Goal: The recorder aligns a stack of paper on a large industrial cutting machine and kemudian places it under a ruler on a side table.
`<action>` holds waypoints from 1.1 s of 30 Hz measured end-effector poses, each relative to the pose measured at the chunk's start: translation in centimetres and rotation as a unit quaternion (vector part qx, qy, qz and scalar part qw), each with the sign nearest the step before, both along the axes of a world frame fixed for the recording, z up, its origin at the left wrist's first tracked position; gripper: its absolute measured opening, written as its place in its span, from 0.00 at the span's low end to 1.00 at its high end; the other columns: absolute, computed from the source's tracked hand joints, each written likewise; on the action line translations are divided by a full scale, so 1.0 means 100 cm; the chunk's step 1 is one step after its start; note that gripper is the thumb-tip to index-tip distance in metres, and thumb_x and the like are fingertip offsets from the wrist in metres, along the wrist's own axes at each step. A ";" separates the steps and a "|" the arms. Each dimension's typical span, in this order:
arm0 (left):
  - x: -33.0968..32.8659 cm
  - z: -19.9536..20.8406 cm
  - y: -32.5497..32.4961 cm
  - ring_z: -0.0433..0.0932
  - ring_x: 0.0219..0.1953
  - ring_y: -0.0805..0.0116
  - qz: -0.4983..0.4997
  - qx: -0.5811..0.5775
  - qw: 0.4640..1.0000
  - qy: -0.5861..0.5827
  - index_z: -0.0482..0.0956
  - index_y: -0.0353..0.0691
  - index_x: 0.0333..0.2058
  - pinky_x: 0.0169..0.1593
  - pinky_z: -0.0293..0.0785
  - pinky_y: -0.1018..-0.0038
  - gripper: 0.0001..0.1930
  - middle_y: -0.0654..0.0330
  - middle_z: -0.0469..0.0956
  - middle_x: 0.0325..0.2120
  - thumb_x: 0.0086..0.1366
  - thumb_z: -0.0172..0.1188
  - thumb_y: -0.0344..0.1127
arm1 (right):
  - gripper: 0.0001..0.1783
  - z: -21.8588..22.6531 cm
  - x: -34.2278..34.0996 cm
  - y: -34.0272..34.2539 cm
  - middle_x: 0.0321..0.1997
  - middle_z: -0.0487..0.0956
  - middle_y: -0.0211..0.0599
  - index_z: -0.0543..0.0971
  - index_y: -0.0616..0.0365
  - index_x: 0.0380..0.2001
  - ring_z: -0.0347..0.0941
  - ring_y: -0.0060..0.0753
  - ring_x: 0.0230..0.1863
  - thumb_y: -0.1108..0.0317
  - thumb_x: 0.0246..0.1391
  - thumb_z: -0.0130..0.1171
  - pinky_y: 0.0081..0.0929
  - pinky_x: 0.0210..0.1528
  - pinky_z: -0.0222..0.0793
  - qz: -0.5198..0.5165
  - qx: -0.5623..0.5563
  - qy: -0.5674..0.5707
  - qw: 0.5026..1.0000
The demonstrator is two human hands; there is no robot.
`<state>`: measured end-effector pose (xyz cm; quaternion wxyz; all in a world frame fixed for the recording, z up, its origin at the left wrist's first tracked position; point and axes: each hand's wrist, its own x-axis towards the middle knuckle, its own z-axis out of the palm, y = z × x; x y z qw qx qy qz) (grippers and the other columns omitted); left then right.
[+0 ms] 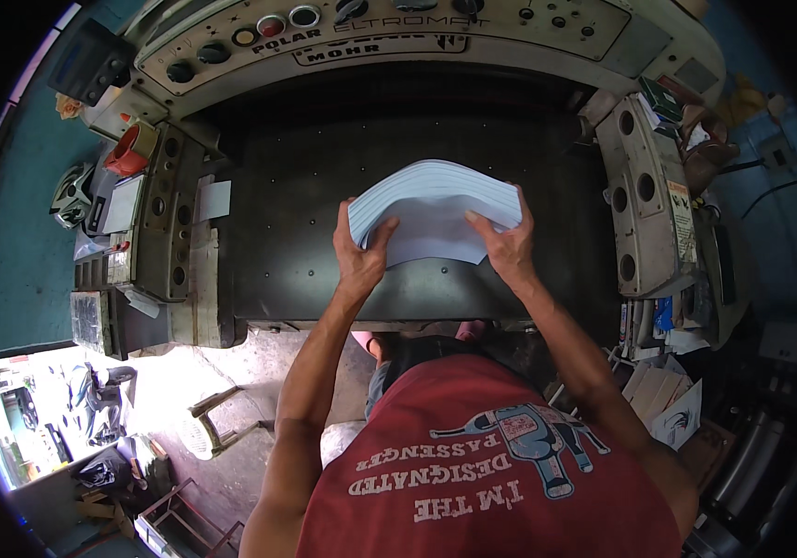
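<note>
A thick stack of white paper point(435, 186) is bent into an arch above the dark metal bed of a paper cutter point(273, 270). Its sheets fan into steps along the upper edge. My left hand point(364, 244) grips the stack's left end, thumb on the near face and fingers behind. At the right end, my right hand point(507, 244) holds it the same way, thumb pressed inward. The fingers behind the paper are mostly hidden. I cannot tell whether the stack's lower edge touches the bed.
A control panel point(547, 33) with knobs and buttons spans the back. Side rails with round holes, left point(171, 209) and right point(640, 191), flank the bed. A small white paper piece point(215, 200) lies at its left edge. A red cup-like container point(131, 149) stands farther left. A stool point(208, 428) is below left.
</note>
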<state>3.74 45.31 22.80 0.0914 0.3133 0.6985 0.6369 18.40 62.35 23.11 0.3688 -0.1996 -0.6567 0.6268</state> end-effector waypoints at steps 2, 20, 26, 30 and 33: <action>0.003 0.006 -0.008 0.75 0.43 0.71 -0.018 0.062 0.997 -0.041 0.71 0.34 0.47 0.49 0.72 0.75 0.23 0.57 0.77 0.39 0.58 0.72 0.33 | 0.24 0.011 0.007 -0.001 0.41 0.77 0.34 0.71 0.61 0.44 0.75 0.25 0.42 0.70 0.46 0.71 0.25 0.47 0.72 0.006 0.009 0.025 1.000; 0.015 -0.039 -0.020 0.79 0.44 0.63 -0.018 -0.058 0.995 -0.077 0.77 0.32 0.46 0.50 0.75 0.69 0.23 0.52 0.81 0.40 0.52 0.74 0.29 | 0.24 -0.062 0.011 0.005 0.39 0.83 0.39 0.79 0.64 0.42 0.79 0.31 0.42 0.72 0.39 0.76 0.29 0.47 0.75 0.065 0.050 -0.084 0.993; 0.011 -0.016 -0.008 0.80 0.39 0.64 0.031 -0.066 0.989 -0.127 0.79 0.28 0.42 0.47 0.76 0.69 0.18 0.53 0.82 0.36 0.55 0.72 0.29 | 0.22 -0.048 0.000 0.016 0.37 0.83 0.38 0.80 0.64 0.40 0.80 0.33 0.40 0.71 0.40 0.75 0.29 0.44 0.75 0.074 0.002 -0.124 0.990; 0.017 0.005 -0.001 0.80 0.40 0.60 0.080 0.130 0.929 -0.337 0.76 0.30 0.47 0.49 0.77 0.63 0.20 0.52 0.80 0.41 0.57 0.71 0.28 | 0.39 0.009 0.016 0.071 0.63 0.71 0.46 0.68 0.57 0.63 0.65 0.39 0.65 0.42 0.56 0.60 0.41 0.66 0.61 0.246 -0.248 0.121 0.929; 0.028 -0.005 0.021 0.75 0.50 0.58 0.161 0.245 0.799 -0.526 0.67 0.33 0.56 0.53 0.76 0.58 0.29 0.53 0.73 0.52 0.60 0.70 0.32 | 0.48 -0.063 0.050 0.045 0.70 0.65 0.40 0.65 0.51 0.66 0.57 0.44 0.70 0.28 0.51 0.53 0.49 0.72 0.49 0.245 -0.467 0.248 0.813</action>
